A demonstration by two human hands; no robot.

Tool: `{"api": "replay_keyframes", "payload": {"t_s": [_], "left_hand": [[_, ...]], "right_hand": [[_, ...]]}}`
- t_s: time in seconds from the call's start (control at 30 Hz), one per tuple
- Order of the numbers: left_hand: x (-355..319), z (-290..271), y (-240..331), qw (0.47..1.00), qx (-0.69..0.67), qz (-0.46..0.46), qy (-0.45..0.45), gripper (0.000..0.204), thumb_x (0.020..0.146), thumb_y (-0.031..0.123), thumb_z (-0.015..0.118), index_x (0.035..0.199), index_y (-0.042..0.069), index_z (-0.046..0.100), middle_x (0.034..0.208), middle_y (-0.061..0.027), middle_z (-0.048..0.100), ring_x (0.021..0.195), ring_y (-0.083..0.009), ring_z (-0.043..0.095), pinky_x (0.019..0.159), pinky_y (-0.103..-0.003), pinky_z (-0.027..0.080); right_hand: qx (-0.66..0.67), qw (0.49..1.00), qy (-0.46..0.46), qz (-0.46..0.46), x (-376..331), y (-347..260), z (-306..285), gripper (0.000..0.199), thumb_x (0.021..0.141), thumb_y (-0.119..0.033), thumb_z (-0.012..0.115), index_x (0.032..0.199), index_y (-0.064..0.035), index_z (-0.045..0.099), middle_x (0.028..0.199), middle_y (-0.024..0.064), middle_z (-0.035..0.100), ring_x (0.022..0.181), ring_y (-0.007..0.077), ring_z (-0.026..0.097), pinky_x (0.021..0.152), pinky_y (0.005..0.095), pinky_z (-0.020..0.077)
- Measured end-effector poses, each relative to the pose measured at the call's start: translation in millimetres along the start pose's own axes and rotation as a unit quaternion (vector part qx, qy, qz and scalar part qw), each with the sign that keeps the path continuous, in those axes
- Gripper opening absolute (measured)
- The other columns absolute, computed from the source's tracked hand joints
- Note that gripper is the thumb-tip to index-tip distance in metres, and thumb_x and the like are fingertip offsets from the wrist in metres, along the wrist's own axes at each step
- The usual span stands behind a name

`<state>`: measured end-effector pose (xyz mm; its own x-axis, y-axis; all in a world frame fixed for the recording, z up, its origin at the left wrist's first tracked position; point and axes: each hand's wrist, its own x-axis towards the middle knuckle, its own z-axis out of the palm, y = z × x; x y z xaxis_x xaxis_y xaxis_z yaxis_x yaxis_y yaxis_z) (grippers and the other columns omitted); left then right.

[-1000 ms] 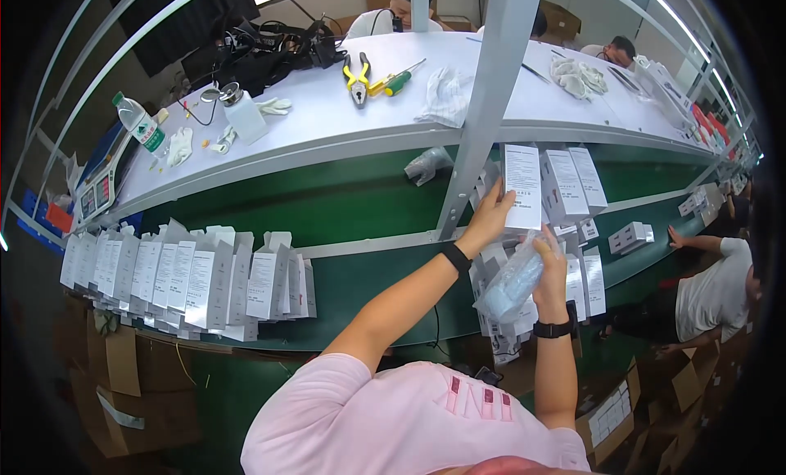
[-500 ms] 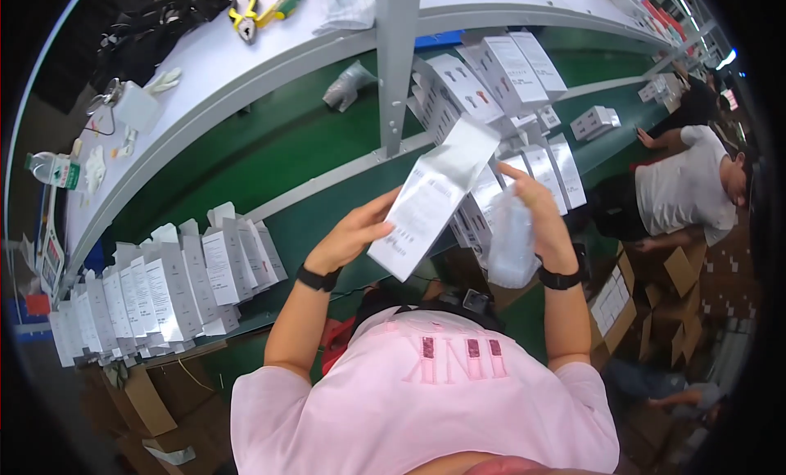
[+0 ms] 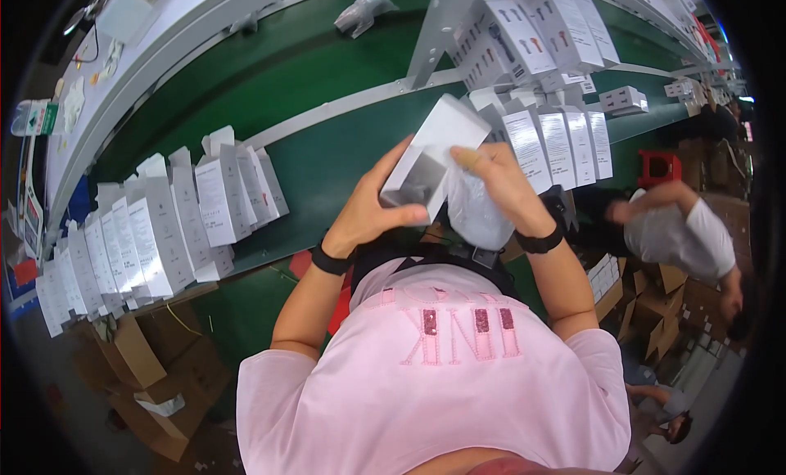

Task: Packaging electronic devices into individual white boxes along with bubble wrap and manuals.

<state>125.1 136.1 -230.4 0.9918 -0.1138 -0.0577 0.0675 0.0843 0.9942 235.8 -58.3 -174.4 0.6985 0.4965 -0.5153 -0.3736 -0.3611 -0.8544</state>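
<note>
In front of my body, my left hand is closed around a white carton. The carton is tilted, with an open end facing toward me and its shadowed inside showing. My right hand is closed on a clear plastic bag with something pale inside. This bag hangs beside the carton's open end. My right fingertips reach the carton's edge. What exactly the bag holds cannot be made out.
A row of white cartons with raised flaps stands at the left of the green bench. More cartons stand and stack at the right, near a metal post. Another plastic bag lies far off. A co-worker is at the right.
The carton has been turned from its printed side to show an open end. The plastic bag in my right hand has come in against the carton. The whole view has shifted.
</note>
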Motion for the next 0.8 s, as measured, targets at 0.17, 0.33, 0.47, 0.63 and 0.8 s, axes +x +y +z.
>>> {"api": "replay_keyframes", "payload": {"t_s": [0.17,0.33,0.47,0.63,0.8], "left_hand": [[5,-22,-1,0.995,-0.02,0.078,0.062,0.062,0.083,0.021,0.058,0.139,0.001,0.044,0.128,-0.017,0.054,0.114,-0.0254,0.053,0.099,-0.033,0.039],[9,-43,6,0.968,0.105,0.18,0.14,0.053,0.086,0.027,0.047,0.133,0.002,0.053,0.115,-0.0188,0.057,0.1,-0.0292,0.057,0.09,-0.033,0.044],[0,-59,10,0.955,0.176,0.191,0.142,0.054,0.087,0.03,0.046,0.132,0.001,0.054,0.115,-0.021,0.057,0.101,-0.0329,0.057,0.09,-0.035,0.044],[18,-52,12,0.952,0.272,0.095,0.102,0.055,0.089,0.035,0.047,0.131,0.0,0.055,0.117,-0.0244,0.057,0.107,-0.0367,0.055,0.092,-0.04,0.043],[123,-7,-73,0.508,0.842,-0.129,-0.127,0.044,0.091,0.029,0.052,0.127,0.005,0.06,0.126,-0.0222,0.056,0.115,-0.0419,0.051,0.097,-0.067,0.028]], "right_hand": [[0.054,0.998,-0.031,-0.017,8,-15,9,0.032,0.093,-0.024,0.06,0.087,0.0071,0.068,0.079,0.0047,0.067,0.073,0.0092,0.059,0.066,0.0242,0.045],[-0.167,0.978,-0.028,-0.122,-6,-32,12,0.024,0.087,-0.022,0.066,0.094,0.0009,0.067,0.083,0.0012,0.065,0.081,0.0104,0.057,0.076,0.0238,0.0431],[-0.25,0.94,-0.063,-0.222,-38,-68,12,0.035,0.083,-0.017,0.067,0.115,-0.0017,0.063,0.087,0.0077,0.067,0.079,0.0172,0.062,0.079,0.0284,0.0466],[-0.408,0.881,-0.127,-0.202,30,-15,43,0.035,0.089,-0.023,0.059,0.116,-0.0019,0.063,0.094,0.0221,0.067,0.082,0.0339,0.066,0.076,0.0362,0.0492],[-0.118,0.991,-0.033,-0.044,138,179,36,0.032,0.084,-0.021,0.062,0.106,0.0016,0.067,0.096,0.0165,0.069,0.087,0.0305,0.065,0.077,0.039,0.0495]]}}
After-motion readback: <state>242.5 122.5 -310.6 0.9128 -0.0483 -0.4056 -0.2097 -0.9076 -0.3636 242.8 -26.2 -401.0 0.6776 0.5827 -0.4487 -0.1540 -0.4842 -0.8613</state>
